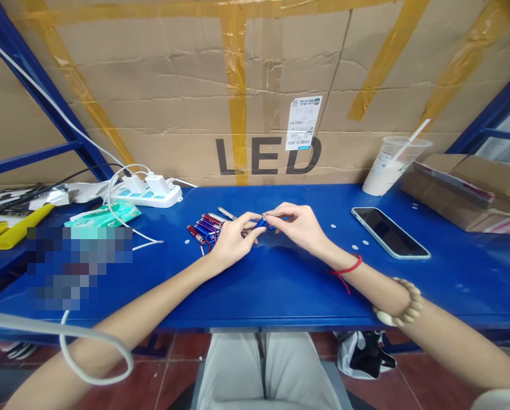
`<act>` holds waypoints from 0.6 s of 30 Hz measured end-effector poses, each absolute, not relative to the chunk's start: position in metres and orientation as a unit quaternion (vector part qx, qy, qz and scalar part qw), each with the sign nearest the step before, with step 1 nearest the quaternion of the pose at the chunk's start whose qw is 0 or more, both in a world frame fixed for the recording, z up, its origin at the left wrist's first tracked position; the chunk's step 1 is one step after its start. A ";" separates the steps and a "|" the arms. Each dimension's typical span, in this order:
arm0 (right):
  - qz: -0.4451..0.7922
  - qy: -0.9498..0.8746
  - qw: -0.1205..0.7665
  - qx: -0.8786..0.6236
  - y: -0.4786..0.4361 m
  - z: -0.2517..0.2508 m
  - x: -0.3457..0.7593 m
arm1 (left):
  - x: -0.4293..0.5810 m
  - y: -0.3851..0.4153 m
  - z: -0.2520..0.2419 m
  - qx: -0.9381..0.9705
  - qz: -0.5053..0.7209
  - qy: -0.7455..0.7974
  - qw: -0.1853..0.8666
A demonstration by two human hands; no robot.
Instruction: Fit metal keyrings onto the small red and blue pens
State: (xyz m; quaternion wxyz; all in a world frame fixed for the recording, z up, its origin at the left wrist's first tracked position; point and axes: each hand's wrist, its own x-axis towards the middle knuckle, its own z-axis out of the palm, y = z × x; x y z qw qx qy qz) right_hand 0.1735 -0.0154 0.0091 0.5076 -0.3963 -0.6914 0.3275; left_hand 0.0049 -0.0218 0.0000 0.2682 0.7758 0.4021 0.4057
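Observation:
My left hand (233, 240) is closed around a small blue keychain flashlight (261, 222), a short metal tube with a silver end. The fingertips of my right hand (301, 226) pinch that silver end, so both hands meet on it above the middle of the table. Part of the tube is hidden behind my fingers. Just left of my left hand lies a pile of similar flashlights in red, blue and silver, among them a red flashlight (194, 233) with a cord at its end.
On the right are a phone (391, 233), a drink cup (394, 165) with a straw and an open cardboard box (468, 191). A white power strip (152, 195) with chargers, a green tissue pack (105, 215) and yellow-handled tools (22, 228) occupy the left. Small white discs (365, 242) dot the blue table.

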 end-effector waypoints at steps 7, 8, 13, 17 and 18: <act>0.317 -0.683 0.521 -0.403 -0.014 0.008 0.174 | 0.005 -0.018 0.001 0.761 0.393 0.397 0.329; 0.315 -0.683 0.521 -0.404 -0.013 0.008 0.174 | 0.005 -0.017 0.001 0.757 0.392 0.397 0.341; 0.312 -0.683 0.522 -0.405 -0.014 0.006 0.172 | 0.006 -0.016 0.004 0.727 0.382 0.394 0.413; 0.298 -0.677 0.539 -0.403 -0.009 0.013 0.179 | 0.006 -0.017 0.004 0.687 0.367 0.366 0.509; 0.287 -0.669 0.553 -0.406 -0.007 0.016 0.184 | 0.006 -0.017 0.003 0.681 0.355 0.360 0.530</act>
